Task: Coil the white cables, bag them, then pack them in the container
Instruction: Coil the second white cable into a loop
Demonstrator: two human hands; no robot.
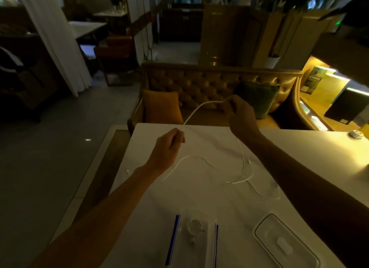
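Under dim, yellowish light, a white table (pixel 299 148). At its far right corner, a small round white object (pixel 355 134), too blurred to identify. Just beyond the table, a tufted golden-brown leather sofa (pixel 199 82), with an orange cushion (pixel 161 106) at its left end and a dark green cushion (pixel 257 98) toward the right. Grey floor (pixel 50 148) off to the left. Further back on that side, a long white curtain (pixel 54 42), a wooden chair (pixel 117 54) and another white-topped table (pixel 87 28). Behind the sofa, tall tan panels and a white plant pot (pixel 272 61). On the right, a dark flat screen (pixel 347 106) beside a brightly lit yellow counter.
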